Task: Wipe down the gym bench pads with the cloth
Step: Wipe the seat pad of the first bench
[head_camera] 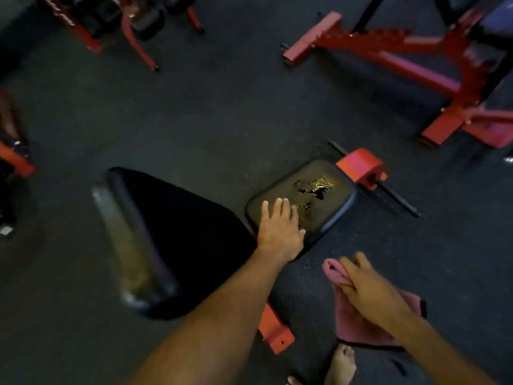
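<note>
- A gym bench stands on a dark rubber floor (194, 112), seen from above through a head-worn camera; its two pads sit end to end on a red frame (273, 327).
- The small seat pad (327, 209) is dull grey-black with rounded corners, and its cover is torn near the far edge, where yellow foam shows through ragged holes.
- The large back pad (177, 240) is deep black, wider at its near-left end, and its side edge looks worn and pale.
- The left hand (279, 232) lies flat on the near-left corner of the seat pad, fingers straight and slightly spread, gripping nothing.
- The right hand (366, 287) hangs over the floor just beside the bench, off the near-right edge of the seat pad, fingers curled around a bunched pink cloth (352, 320).
- The cloth's loose end hangs below the wrist, showing a dark border, and touches neither pad.
- A bare foot (340, 365) stands on the floor below the cloth.
- More red gym frames (416, 54) stand at the far side.
</note>
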Available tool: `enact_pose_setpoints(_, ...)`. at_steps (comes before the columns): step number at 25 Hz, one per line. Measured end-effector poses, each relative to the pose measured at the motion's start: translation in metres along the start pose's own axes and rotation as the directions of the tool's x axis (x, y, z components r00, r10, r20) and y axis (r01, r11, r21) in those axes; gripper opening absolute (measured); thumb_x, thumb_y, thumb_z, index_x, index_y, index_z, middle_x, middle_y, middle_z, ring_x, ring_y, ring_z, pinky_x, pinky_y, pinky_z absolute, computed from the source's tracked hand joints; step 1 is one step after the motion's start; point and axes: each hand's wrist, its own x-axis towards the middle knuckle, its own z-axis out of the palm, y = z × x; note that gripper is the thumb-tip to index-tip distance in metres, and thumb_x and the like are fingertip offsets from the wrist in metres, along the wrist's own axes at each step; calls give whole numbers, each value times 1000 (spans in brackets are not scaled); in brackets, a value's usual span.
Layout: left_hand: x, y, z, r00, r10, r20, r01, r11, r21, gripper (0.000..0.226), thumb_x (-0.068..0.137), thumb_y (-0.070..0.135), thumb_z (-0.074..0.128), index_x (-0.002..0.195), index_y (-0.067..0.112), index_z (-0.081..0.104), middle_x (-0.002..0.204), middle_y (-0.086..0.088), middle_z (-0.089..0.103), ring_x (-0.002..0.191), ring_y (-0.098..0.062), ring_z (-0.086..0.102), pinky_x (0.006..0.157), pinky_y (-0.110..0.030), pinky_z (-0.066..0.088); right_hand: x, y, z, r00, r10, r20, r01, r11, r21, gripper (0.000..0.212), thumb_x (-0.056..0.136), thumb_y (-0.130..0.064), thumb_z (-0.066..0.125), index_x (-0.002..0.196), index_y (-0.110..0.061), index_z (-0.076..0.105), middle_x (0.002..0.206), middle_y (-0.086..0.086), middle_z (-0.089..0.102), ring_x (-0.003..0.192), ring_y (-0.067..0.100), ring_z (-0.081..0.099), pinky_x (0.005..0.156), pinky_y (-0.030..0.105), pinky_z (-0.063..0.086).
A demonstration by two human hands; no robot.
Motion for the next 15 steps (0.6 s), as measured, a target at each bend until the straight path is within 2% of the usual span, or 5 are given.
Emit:
enact_pose_setpoints(3,-89,2,-7,998,46,40,-53,981,189,63,110,43,28,161,5,27,168,-20,25,156,-36,20,127,-61,5,3,-20,-28,991,-76,112,101,966,-237,32,98,-40,58,126,-26,51,116,-3,36,97,13,55,82,32,52)
enact_pose_setpoints(6,-119,-8,-16,991,-102,82,77,962,261,62,110,39,28,162,4,25,169,-23,19,157,-40,15,125,-65,1,38,-37,-45,966,-197,170,253,865,-434,44,94,-47,60,132,-26,50,123,2,36,103,22,56,75,35,50)
enact_pose_setpoints(9,-105,-18,-26,955,-250,160,183,920,346,62,111,37,21,163,3,18,171,-24,11,158,-43,7,123,-68,-5,105,-52,-46,914,-311,262,406,707,-578,53,90,-49,62,135,-26,48,134,9,32,106,30,57,83,43,53)
enact_pose_setpoints(12,-61,-29,-25,911,-343,228,258,907,334,63,111,37,18,163,2,11,171,-24,7,159,-43,3,122,-68,-8,199,-75,-28,806,-446,390,587,509,-630,56,87,-31,67,138,-21,46,140,11,30,110,32,53,89,44,51)
enact_pose_setpoints(15,-32,-45,-18,852,-473,223,377,851,365,63,111,34,17,163,1,5,171,-24,3,159,-43,-1,122,-69,-12,285,-103,7,631,-595,498,734,252,-631,92,67,-31,86,145,-18,40,147,13,28,117,35,50,100,45,45)
